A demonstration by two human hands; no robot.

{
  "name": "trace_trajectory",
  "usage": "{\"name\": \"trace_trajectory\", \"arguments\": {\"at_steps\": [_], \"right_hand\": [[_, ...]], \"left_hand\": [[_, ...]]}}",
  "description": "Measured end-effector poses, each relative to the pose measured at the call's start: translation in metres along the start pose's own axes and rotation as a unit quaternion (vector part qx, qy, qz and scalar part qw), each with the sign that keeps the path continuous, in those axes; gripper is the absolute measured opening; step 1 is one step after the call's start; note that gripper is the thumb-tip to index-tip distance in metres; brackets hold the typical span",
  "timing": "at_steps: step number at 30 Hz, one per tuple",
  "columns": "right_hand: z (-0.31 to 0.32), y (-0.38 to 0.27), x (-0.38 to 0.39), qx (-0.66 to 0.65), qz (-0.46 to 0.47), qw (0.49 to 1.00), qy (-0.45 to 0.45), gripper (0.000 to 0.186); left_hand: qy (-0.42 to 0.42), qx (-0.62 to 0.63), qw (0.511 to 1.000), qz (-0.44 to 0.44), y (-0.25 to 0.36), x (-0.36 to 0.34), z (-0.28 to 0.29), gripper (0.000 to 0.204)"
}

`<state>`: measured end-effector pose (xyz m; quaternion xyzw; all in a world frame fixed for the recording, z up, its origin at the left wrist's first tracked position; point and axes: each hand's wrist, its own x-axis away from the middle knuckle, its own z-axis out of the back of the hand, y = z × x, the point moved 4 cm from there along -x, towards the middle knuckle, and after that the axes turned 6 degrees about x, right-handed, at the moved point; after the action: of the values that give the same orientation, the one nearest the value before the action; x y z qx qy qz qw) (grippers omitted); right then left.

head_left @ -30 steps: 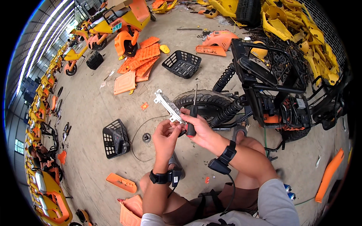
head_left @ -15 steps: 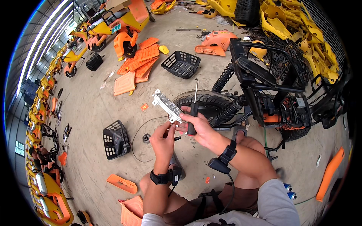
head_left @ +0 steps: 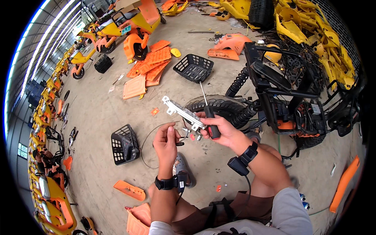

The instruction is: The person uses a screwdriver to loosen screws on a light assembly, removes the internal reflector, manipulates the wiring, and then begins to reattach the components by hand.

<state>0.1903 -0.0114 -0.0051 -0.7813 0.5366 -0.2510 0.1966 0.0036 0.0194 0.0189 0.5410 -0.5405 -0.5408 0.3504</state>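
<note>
My right hand grips a white-backed, elongated lamp unit with mounting tabs and a clear face. The same hand also holds a screwdriver with a black and red handle, its shaft pointing away from me. Small wire connectors dangle beneath the lamp. My left hand is beside the lamp, apart from it, with fingers curled and thumb raised. A short black piece sticks out beside those fingers; what they hold is mostly hidden.
A stripped black scooter frame with its rear tire is ahead on the right. Black baskets and orange panels lie on the concrete floor. Yellow body parts are heaped at the far right; scooters line the left.
The lamp has tilted so its white edge and back show more. My left hand has come away from the lamp's near end. My right hand has shifted right with the lamp and screwdriver.
</note>
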Motion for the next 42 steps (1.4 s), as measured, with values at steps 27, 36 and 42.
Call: {"name": "trace_trajectory", "arguments": {"at_steps": [27, 36, 42], "right_hand": [[0.001, 0.014, -0.005, 0.038, -0.061, 0.997, -0.006, 0.026], [-0.006, -0.012, 0.006, 0.286, 0.175, 0.939, 0.08, 0.037], [-0.01, -0.008, 0.013, 0.459, 0.286, 0.826, 0.162, 0.031]], "left_hand": [[0.025, -0.08, 0.996, -0.039, 0.014, 0.009, 0.01, 0.019], [0.056, -0.145, 0.985, -0.074, 0.009, 0.006, 0.005, 0.018], [0.055, -0.13, 0.99, -0.004, 0.006, 0.005, -0.004, 0.021]]}}
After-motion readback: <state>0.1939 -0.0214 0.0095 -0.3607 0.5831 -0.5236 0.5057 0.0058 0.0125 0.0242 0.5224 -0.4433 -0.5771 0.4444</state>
